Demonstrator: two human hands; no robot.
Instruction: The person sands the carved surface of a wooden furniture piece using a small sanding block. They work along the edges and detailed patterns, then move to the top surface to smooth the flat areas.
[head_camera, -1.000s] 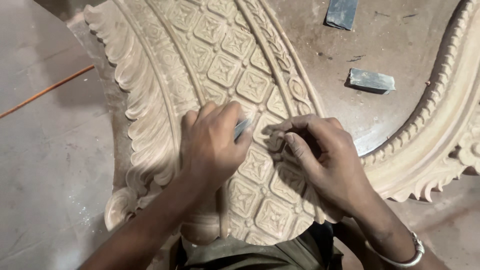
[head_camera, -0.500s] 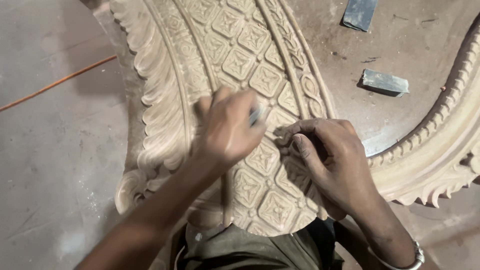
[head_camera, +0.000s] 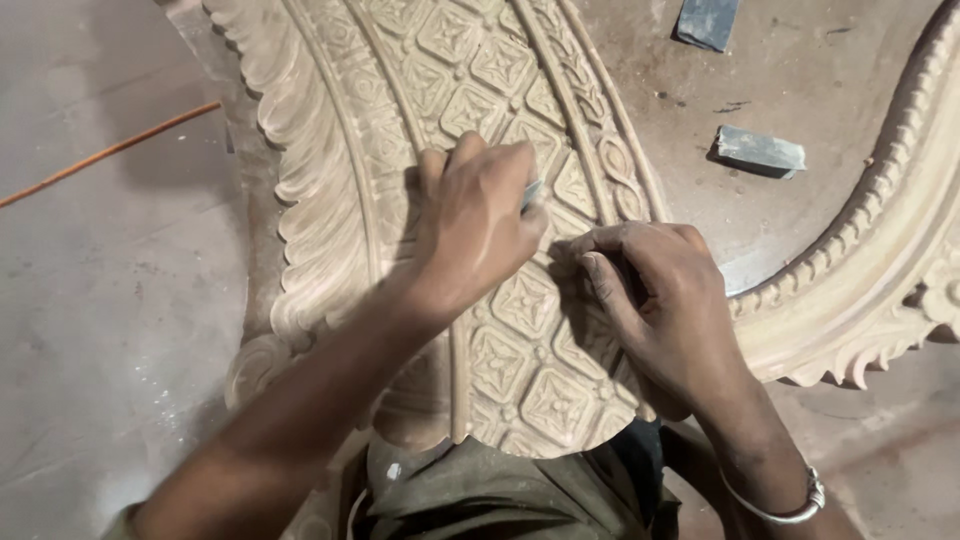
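While lying flat, carved panel (head_camera: 520, 300) runs lengthwise away from the person | left hand (head_camera: 475, 220) clenched on small grey piece (head_camera: 532, 194) | right hand (head_camera: 650, 300) fingertips pressing panel | grey blocks (head_camera: 758, 150) beyond, apart.

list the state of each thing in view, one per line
left hand: closed around a small grey piece, pressed on the carved panel
right hand: fingers curled, resting on the panel
carved panel: lying flat, dusty
grey block: loose on the floor, untouched
curved carved frame: lying beside the panel
orange cord: stretched across the floor
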